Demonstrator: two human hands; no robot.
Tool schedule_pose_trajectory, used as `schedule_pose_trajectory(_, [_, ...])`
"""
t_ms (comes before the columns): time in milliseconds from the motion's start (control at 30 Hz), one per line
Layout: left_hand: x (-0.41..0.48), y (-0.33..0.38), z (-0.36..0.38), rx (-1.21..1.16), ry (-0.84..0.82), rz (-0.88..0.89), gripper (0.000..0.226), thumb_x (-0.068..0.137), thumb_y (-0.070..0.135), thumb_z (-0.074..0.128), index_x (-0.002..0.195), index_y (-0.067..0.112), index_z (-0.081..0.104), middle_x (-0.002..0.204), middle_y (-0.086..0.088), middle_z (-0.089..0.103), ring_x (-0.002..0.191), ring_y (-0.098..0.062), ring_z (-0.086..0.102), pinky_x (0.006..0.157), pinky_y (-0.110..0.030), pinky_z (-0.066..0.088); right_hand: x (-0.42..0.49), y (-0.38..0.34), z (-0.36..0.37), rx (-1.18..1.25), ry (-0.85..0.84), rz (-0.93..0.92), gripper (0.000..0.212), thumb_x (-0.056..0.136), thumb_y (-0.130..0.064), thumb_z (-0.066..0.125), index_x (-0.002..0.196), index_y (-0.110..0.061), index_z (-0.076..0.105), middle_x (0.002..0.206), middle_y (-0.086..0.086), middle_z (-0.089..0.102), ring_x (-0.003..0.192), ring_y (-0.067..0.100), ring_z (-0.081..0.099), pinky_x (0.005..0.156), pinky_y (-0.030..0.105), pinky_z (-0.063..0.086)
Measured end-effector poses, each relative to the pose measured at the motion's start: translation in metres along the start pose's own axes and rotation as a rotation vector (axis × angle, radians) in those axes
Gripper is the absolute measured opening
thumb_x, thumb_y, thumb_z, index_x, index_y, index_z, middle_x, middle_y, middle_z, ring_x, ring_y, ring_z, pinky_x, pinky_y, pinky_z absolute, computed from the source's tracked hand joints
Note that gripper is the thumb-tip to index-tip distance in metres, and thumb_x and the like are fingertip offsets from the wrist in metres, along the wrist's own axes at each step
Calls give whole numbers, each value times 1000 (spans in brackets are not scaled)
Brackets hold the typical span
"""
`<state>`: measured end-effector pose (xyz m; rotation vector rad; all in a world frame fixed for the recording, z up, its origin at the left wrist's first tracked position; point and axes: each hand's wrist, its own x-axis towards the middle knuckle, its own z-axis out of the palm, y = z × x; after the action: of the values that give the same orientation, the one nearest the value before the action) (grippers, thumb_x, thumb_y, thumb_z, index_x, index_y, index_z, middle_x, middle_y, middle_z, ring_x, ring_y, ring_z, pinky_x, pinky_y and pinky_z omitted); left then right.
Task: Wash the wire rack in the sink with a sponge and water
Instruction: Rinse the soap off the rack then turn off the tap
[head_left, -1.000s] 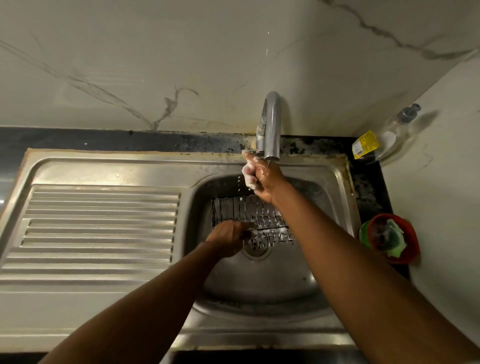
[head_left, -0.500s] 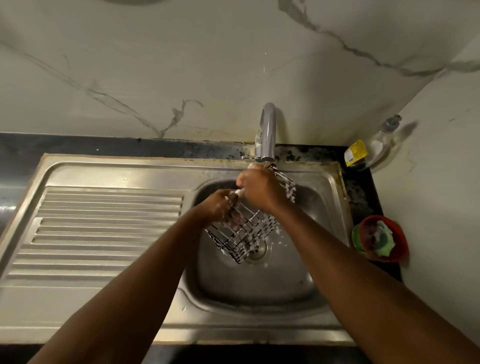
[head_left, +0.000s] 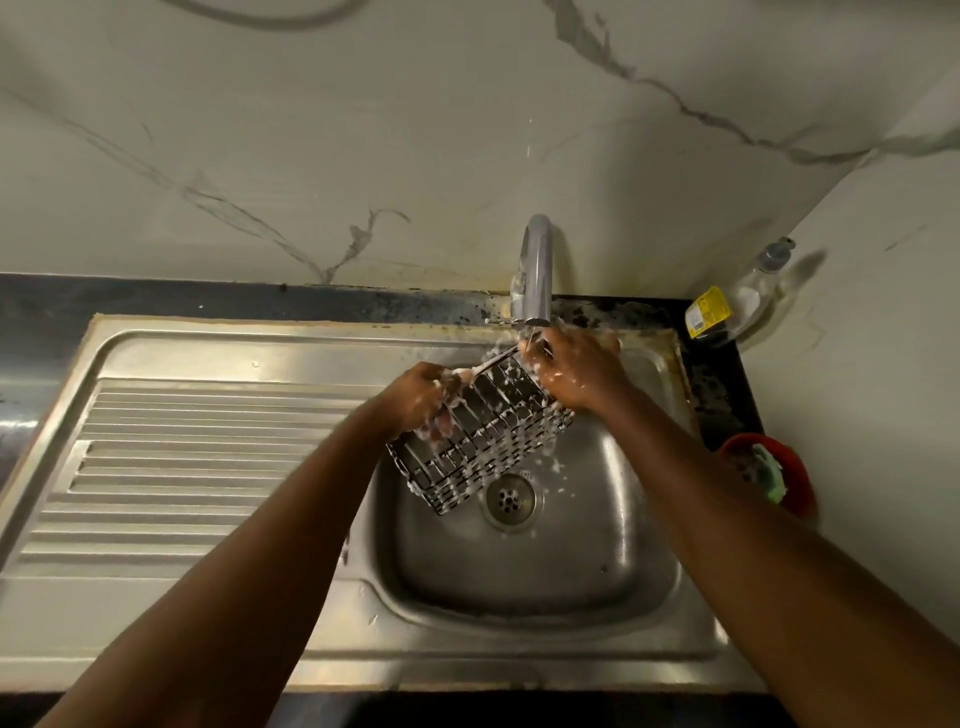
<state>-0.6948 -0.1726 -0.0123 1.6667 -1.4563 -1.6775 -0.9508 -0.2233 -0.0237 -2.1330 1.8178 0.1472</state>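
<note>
Steel wire, wet and flecked with foam: the rack (head_left: 483, 441) hangs tilted over the sink (head_left: 545, 571) basin, gripped at its raised end by both hands. The left hand (head_left: 421, 400) clamps the rack's upper left side, fingers curled in through the wires and lathered white. The right hand (head_left: 576, 371) is closed over the upper right corner, knuckles up; I cannot tell whether a sponge sits inside that fist. Just above the right hand is the tap (head_left: 535, 270) spout, and water splashes around the knuckles and the rim between the two grips. Below both hands the rack slopes down and leftward, its low corner beside the drain (head_left: 509, 499). Well right of the right hand stand a bottle (head_left: 737, 306) and a red bowl (head_left: 800, 478) holding something green.
</note>
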Motion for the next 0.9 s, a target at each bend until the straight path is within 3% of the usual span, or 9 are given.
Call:
schedule_pose_trajectory(100, [-2,-9,7,-44,47,33,18,111,12,46,122,7,59,75,-14,67,47,-16,66,43,-27,56,-1,-8,8,106,-23,111,70,106,-61,19,160,-18,28,168,14,26,156,33,20,125,53,13])
schedule_pose_trajectory(233, [2,-19,20,-17,120,56,29,110,32,50,105,7,63,76,-12,65,46,-13,64,40,-28,52,-25,-49,26,59,190,145,79,105,-61,25,155,1,32,155,26,40,139,37,44,116,47,40])
schedule_pose_trajectory(367, [-2,-25,31,-2,165,41,42,111,39,46,94,7,67,66,-8,67,47,-12,64,42,-24,50,-53,-71,47,-56,162,80,86,103,-63,8,161,0,16,166,30,17,154,45,16,127,54,10])
schedule_pose_trajectory(467, [3,-28,38,-59,204,71,35,113,26,47,106,6,75,95,-13,77,84,-21,72,73,-34,60,-70,-100,59,-175,99,-114,89,99,-63,9,163,0,7,168,26,-1,158,41,-3,128,55,-1])
schedule_pose_trajectory(533, [4,-29,39,-166,186,8,30,112,21,46,113,8,73,106,-14,76,93,-24,72,76,-32,60,-74,-108,59,-206,117,-200,82,100,-57,15,163,-3,12,171,21,4,159,36,-2,128,55,0])
schedule_pose_trajectory(667, [2,-21,36,-97,140,33,43,113,37,44,105,2,69,78,-19,71,61,-26,67,49,-30,55,-41,-76,36,-161,172,-22,74,100,-53,18,164,-15,15,171,12,16,158,32,11,126,60,1])
schedule_pose_trajectory(733, [2,-18,32,-62,102,30,43,111,41,47,98,4,64,70,-15,66,53,-26,63,43,-31,53,-21,-59,21,-110,164,166,69,100,-56,24,160,-20,24,158,17,41,142,38,42,120,59,25])
schedule_pose_trajectory(833, [3,-24,25,-52,68,20,44,108,44,50,99,3,62,74,-16,64,60,-31,63,44,-32,52,6,-42,7,310,40,395,67,100,-70,29,130,-17,57,110,11,70,89,27,67,81,38,54])
schedule_pose_trajectory(900, [-1,-30,24,-72,83,26,44,109,43,48,96,2,61,71,-15,61,57,-28,60,43,-28,49,13,-29,3,665,-113,332,77,89,-83,37,127,-22,62,114,5,71,92,24,71,87,41,56])
